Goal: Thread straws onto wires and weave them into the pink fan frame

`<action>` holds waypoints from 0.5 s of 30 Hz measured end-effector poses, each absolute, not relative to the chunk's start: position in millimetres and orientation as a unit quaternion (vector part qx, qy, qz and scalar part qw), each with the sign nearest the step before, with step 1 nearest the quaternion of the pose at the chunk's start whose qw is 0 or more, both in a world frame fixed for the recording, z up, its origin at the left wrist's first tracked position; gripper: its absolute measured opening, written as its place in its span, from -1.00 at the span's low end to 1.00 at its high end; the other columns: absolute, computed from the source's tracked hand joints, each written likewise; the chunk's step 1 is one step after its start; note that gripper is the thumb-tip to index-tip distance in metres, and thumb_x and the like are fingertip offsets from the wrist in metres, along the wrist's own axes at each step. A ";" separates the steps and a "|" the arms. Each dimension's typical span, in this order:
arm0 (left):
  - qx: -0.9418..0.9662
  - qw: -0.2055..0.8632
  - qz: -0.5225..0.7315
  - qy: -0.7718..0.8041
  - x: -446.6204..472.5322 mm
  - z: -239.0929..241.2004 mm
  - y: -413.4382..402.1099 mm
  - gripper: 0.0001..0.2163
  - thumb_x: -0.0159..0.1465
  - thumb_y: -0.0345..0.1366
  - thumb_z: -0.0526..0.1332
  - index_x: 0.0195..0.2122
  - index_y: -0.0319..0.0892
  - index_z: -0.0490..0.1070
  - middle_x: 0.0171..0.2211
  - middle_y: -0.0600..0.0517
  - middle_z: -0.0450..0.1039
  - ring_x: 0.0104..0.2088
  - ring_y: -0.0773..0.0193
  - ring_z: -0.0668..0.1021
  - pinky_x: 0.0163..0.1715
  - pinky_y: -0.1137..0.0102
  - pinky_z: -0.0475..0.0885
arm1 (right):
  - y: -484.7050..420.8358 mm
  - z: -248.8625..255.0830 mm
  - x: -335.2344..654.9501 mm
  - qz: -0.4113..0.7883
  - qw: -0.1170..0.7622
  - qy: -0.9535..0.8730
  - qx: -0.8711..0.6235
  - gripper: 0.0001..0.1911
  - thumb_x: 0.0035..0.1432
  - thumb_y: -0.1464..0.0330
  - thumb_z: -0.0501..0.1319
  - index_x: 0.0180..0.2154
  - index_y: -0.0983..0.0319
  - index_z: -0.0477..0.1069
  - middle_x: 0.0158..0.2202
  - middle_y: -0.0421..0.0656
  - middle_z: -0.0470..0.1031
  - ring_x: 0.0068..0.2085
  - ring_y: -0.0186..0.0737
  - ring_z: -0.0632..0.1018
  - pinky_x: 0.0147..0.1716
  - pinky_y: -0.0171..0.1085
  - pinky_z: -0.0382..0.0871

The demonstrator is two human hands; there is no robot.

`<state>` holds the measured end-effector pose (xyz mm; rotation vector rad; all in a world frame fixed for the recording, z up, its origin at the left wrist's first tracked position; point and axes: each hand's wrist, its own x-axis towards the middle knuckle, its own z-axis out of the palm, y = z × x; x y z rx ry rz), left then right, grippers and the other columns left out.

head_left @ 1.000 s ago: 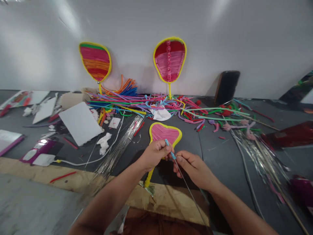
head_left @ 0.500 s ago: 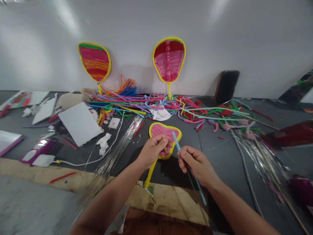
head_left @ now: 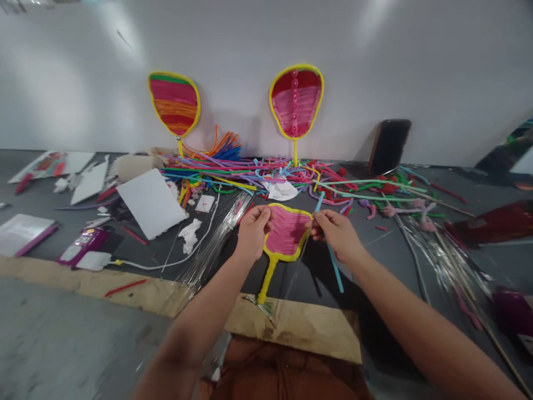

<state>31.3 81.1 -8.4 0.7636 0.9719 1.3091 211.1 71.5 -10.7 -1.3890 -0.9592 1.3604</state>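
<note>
A small hand fan [head_left: 287,230] with a pink striped face and a yellow pipe-cleaner rim and handle is between my hands, its handle pointing toward me. My left hand [head_left: 255,230] pinches the fan's upper left edge between thumb and fingers. At the right edge, my right hand [head_left: 335,230] has its fingers closed around a light blue pipe cleaner [head_left: 335,269], which sticks out above and below the fingers. A thin dark strand hangs close to these fingers. Whether the right fingertips also touch the fan's rim I cannot tell.
Two finished-looking fans, one striped [head_left: 175,105] and one pink and red [head_left: 296,103], lean against the white wall. Colourful pipe cleaners [head_left: 233,166] lie heaped behind my hands. A phone [head_left: 390,147] stands at the right. Left are white card [head_left: 152,204] and a purple glue gun-like device [head_left: 85,246].
My left hand has taken hold of the fan's left edge. My right hand has moved up to the fan's right edge with the blue pipe cleaner. The view has shifted slightly left.
</note>
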 end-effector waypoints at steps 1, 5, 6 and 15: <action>0.327 0.618 0.577 0.422 29.9 -8.6 82.2 -0.80 0.03 -0.23 0.30 -0.46 -0.24 0.33 -0.56 0.14 0.31 -0.62 0.53 0.28 -0.59 0.57 0.19 | 73.3 -11.4 205.2 0.564 0.450 -0.402 -0.563 -0.80 0.03 0.26 0.20 -0.49 0.25 0.28 -0.48 -0.20 0.49 -0.60 -0.44 0.43 -0.64 -0.46 0.35; 0.307 0.605 0.598 0.426 25.0 -11.3 86.8 -0.81 0.03 -0.23 0.28 -0.44 -0.23 0.35 -0.56 0.14 0.30 -0.62 0.53 0.27 -0.60 0.57 0.18 | 75.7 -13.8 184.3 0.585 0.403 -0.439 -0.550 -0.85 0.11 0.36 0.12 -0.49 0.25 0.27 -0.50 -0.19 0.50 -0.61 -0.42 0.45 -0.65 -0.44 0.39; 0.308 0.601 0.598 0.431 24.4 -12.4 87.7 -0.81 0.04 -0.23 0.27 -0.44 -0.23 0.35 -0.56 0.15 0.30 -0.63 0.53 0.27 -0.60 0.57 0.18 | 76.3 -14.0 180.9 0.586 0.399 -0.441 -0.550 -0.85 0.12 0.38 0.10 -0.48 0.25 0.26 -0.51 -0.19 0.50 -0.61 -0.42 0.45 -0.65 -0.44 0.39; 0.340 0.598 0.558 0.464 25.8 -14.4 85.5 -0.83 0.06 -0.23 0.24 -0.48 -0.25 0.35 -0.55 0.12 0.34 -0.63 0.51 0.29 -0.57 0.55 0.19 | 82.8 -9.2 177.2 0.624 0.356 -0.420 -0.554 -0.82 0.14 0.44 0.06 -0.51 0.26 0.26 -0.54 -0.18 0.48 -0.64 -0.46 0.41 -0.69 -0.49 0.33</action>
